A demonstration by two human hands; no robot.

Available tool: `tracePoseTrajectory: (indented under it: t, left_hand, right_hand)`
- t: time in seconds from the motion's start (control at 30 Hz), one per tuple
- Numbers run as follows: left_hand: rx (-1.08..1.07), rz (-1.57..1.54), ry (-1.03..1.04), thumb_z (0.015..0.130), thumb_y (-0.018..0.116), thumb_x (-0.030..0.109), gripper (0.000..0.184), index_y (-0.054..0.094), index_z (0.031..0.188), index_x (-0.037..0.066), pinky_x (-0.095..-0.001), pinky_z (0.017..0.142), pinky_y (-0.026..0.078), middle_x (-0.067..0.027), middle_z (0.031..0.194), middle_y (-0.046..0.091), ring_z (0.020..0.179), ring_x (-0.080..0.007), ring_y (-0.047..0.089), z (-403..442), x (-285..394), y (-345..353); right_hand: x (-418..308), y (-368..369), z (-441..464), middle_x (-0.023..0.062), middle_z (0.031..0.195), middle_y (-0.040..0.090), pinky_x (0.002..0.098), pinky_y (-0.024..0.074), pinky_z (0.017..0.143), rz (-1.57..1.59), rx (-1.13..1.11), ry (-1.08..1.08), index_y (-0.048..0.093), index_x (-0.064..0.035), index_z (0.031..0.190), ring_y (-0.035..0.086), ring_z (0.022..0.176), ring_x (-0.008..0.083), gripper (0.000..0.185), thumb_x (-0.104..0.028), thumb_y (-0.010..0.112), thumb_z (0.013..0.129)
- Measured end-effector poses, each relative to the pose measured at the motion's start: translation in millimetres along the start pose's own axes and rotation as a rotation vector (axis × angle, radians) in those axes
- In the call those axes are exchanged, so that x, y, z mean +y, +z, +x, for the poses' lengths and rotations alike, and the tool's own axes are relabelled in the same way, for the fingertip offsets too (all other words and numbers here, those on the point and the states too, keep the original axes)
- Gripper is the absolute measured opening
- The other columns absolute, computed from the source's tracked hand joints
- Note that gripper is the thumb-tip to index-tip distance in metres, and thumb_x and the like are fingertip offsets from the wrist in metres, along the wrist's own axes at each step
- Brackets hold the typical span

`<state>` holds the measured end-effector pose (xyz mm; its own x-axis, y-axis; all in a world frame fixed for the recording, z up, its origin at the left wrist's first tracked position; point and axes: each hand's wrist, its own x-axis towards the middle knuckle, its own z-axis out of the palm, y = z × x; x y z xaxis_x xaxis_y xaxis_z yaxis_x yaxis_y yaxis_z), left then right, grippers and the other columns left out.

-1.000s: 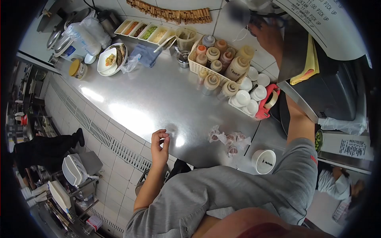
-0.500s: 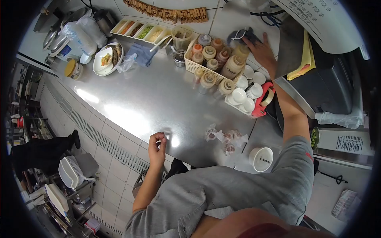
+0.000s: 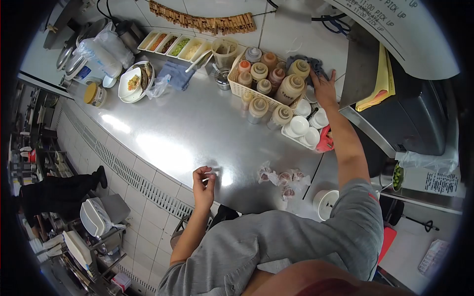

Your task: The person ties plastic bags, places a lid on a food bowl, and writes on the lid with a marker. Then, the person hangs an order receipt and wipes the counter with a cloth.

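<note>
My right hand (image 3: 324, 90) reaches past the sauce bottles with its fingers on a dark grey cloth (image 3: 314, 65), which is bunched behind the cream basket (image 3: 256, 97) and near the tiled wall. Part of the cloth is hidden by the fingers and bottles. White small dishes (image 3: 298, 127) are stacked just below that wrist. Over the front edge of the steel counter (image 3: 197, 116), my left hand (image 3: 203, 186) hovers with its fingers loosely curled and nothing visible in them.
Small tied plastic bags (image 3: 286, 180) and a white tub (image 3: 326, 204) lie near my body. A metal-sided black machine (image 3: 419, 113) stands right of my forearm. Farther left are topping trays (image 3: 173, 45), a blue cloth (image 3: 176, 75) and a plate with bowl (image 3: 132, 85). A person's dark-clothed leg (image 3: 64, 185) shows left.
My right hand and the dark cloth have come down and nearer the bottles, after moving left along the wall. My left hand stays curled in about the same place.
</note>
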<state>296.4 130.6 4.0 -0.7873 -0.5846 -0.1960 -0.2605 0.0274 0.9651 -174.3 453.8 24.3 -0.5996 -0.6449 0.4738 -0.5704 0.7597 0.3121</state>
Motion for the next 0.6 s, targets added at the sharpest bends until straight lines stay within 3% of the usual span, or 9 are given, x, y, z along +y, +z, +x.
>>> tracePoseTrajectory:
  t: [0.13, 0.17, 0.33, 0.37, 0.4, 0.6]
  left_hand:
    - [-0.054, 0.012, 0.004, 0.096, 0.064, 0.006, 0.029, 0.053, 0.123, 0.006, -0.0305, 0.083, 0.05, -0.0061, 0.12, 0.061, 0.102, -0.0148, 0.058, -1.1, 8.5, 4.2]
    - [-0.066, 0.007, 0.0, 0.096, 0.064, 0.006, 0.026, 0.055, 0.121, 0.005, -0.0304, 0.083, 0.05, -0.0054, 0.117, 0.061, 0.101, -0.0145, 0.058, -1.5, 10.8, 4.2]
    - [-0.089, 0.047, -0.034, 0.098, 0.064, 0.008, 0.021, 0.059, 0.117, 0.004, -0.0272, 0.082, 0.047, -0.004, 0.106, 0.061, 0.098, -0.0126, 0.057, 6.0, 14.0, 5.0]
    - [-0.093, 0.041, -0.026, 0.098, 0.063, 0.009, 0.02, 0.06, 0.117, 0.004, -0.0248, 0.083, 0.045, -0.0032, 0.101, 0.06, 0.096, -0.0113, 0.055, 7.2, 15.4, 5.0]
    - [-0.101, 0.06, 0.02, 0.098, 0.065, 0.009, 0.022, 0.059, 0.118, 0.003, -0.0268, 0.081, 0.049, -0.0061, 0.105, 0.063, 0.096, -0.0139, 0.059, 10.1, 7.9, 4.4]
    - [-0.089, 0.032, 0.051, 0.098, 0.064, 0.009, 0.02, 0.059, 0.117, 0.003, -0.0284, 0.083, 0.05, -0.0055, 0.108, 0.064, 0.098, -0.014, 0.06, 17.5, 7.2, 9.5]
  right_hand:
    - [18.5, -40.7, 15.5, 0.0092, 0.089, 0.065, 0.0671, 0.0307, 0.113, 0.006, -0.003, -0.158, 0.027, -0.021, 0.159, 0.066, 0.098, 0.0284, 0.079, -0.001, 0.054, 0.088]
    - [19.4, -69.9, 26.4, 0.0096, 0.099, 0.066, 0.0662, 0.0326, 0.113, -0.05, -0.065, -0.155, 0.031, -0.0232, 0.158, 0.066, 0.103, 0.0271, 0.075, -0.003, 0.053, 0.089]
    - [24.8, -123.4, 59.7, 0.0087, 0.112, 0.064, 0.0657, 0.0328, 0.113, -0.174, 0.161, 0.06, 0.039, -0.024, 0.151, 0.064, 0.11, 0.0255, 0.066, -0.004, 0.052, 0.09]
    - [25.8, -124.0, 59.7, 0.0085, 0.115, 0.064, 0.0656, 0.0328, 0.113, -0.178, 0.184, 0.084, 0.041, -0.0241, 0.15, 0.063, 0.112, 0.0251, 0.064, -0.005, 0.052, 0.09]
    - [26.6, -117.2, 57.0, 0.0084, 0.118, 0.064, 0.0655, 0.0328, 0.113, -0.185, 0.177, 0.081, 0.042, -0.0243, 0.149, 0.063, 0.113, 0.0248, 0.062, -0.005, 0.052, 0.09]
    - [37.0, -37.1, 8.7, 0.0073, 0.134, 0.062, 0.0649, 0.033, 0.113, -0.064, -0.079, -0.128, 0.053, -0.0252, 0.142, 0.06, 0.122, 0.0229, 0.053, -0.007, 0.05, 0.092]
